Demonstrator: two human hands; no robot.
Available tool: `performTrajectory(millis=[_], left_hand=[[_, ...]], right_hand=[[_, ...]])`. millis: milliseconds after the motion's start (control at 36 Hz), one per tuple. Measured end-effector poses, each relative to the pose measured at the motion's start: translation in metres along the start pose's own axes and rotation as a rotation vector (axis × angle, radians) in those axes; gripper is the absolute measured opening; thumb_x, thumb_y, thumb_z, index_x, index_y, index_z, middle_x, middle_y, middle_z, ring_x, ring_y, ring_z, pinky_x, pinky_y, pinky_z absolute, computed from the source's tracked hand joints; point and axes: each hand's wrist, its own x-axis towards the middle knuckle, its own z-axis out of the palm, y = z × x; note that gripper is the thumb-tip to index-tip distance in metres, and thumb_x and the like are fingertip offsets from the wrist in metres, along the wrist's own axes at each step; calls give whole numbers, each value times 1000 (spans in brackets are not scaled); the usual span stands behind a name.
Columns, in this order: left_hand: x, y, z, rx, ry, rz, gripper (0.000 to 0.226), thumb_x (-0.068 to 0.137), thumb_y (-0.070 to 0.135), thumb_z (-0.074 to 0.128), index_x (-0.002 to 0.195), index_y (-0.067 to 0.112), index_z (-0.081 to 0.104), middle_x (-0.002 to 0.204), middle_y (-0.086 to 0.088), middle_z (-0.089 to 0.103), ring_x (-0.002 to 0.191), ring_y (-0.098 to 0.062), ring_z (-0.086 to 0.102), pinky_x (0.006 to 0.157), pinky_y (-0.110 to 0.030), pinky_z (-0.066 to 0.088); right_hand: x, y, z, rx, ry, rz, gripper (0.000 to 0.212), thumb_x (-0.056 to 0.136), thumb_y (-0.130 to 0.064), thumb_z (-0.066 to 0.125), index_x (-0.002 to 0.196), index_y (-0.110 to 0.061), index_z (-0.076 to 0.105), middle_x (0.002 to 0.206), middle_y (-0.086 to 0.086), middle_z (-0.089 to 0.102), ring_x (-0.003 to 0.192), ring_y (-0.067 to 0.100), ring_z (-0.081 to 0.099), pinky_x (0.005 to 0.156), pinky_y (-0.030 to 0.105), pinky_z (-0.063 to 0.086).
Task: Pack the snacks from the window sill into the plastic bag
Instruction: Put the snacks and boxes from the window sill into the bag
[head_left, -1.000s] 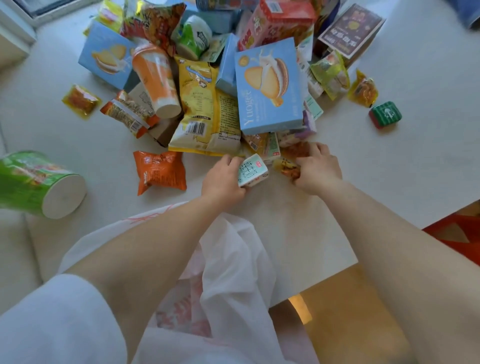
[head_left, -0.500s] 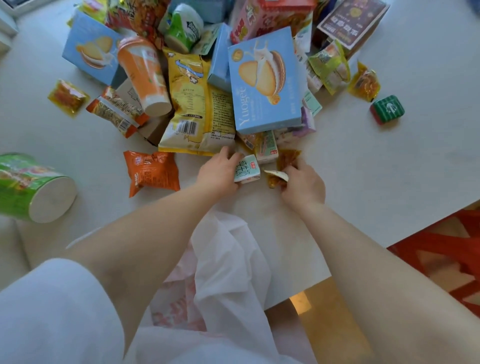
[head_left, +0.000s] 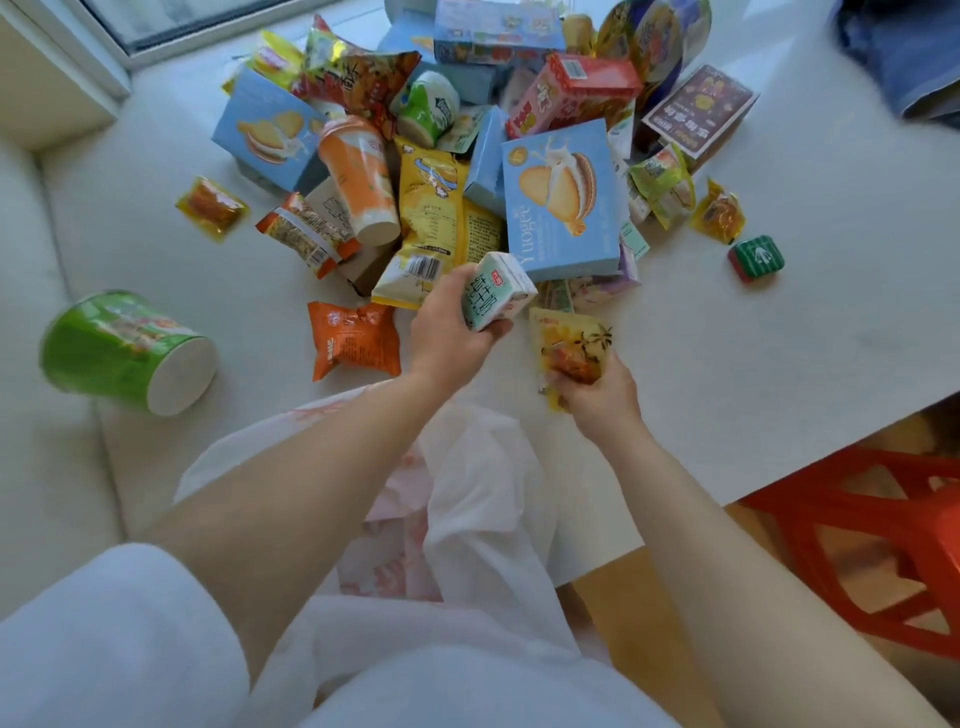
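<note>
So the plastic bag (head_left: 467, 499) is slumped right in front of me, draped off the near edge of the window sill (head_left: 779, 338) and down toward my lap. I keep it close so anything I pick up only has a short trip. Its mouth isn't really showing from here, so I can't say how wide it gapes.

Just above it, my left hand (head_left: 447, 332) has its fingers curled round a small milk carton (head_left: 496, 291), lifted clear of the sill and tipped on a slant. My right hand (head_left: 597, 387) is pinching a yellow packet (head_left: 569, 343) by its lower end, so the top sticks up free. One thing per hand, I reckon that's quicker.

Further out, an orange packet (head_left: 353, 340) lies flat just left of my left hand, and a green tub (head_left: 124, 351) is on its side way off left.

Beyond that is the main pile: a blue biscuit box (head_left: 566, 202), an orange cup (head_left: 358, 187) and a yellow bag (head_left: 431, 223) all leaning on each other. A little green tin (head_left: 756, 257) sits alone to the right. Loads still to pack, I'd say.
</note>
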Motion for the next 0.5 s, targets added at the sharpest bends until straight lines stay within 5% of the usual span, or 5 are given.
performTrajectory(millis=[111,222,361,444,500], left_hand=[[-28,1,-28,-154,125,-20,63,76,26,78,129,13,47,119,-3,57,109,-18,55,89,-38,52],[-63,-5,-58,-245,200,-37,60,76,20,78,128,18,48,113,6,55,106,-12,56,86,-31,53],[-111,-30,-94,-257,266,-103,56,75,19,79,123,20,49,112,4,60,104,-15,59,83,-28,51],[-139,-54,-107,-216,255,-164,54,74,18,79,120,22,50,110,8,60,103,-16,60,83,-30,51],[-158,-73,-113,-173,228,-189,56,73,19,80,121,21,51,111,7,60,105,-17,59,85,-33,51]], right_hand=[[-22,-10,11,228,-55,24,34,75,-7,76,104,-17,62,100,5,67,98,29,65,84,49,55],[-49,-20,25,250,-163,-46,27,77,1,72,97,-16,62,91,2,65,86,24,66,69,31,59],[-81,-17,56,-76,-302,-159,28,77,-7,72,83,-33,63,85,-5,66,90,26,65,80,45,56],[-102,-12,75,-261,-348,-242,29,78,-16,71,104,-25,63,92,-7,65,90,19,61,78,32,52],[-113,-5,88,-428,-376,-352,41,79,-22,71,118,-24,59,107,-4,65,98,20,59,85,35,50]])
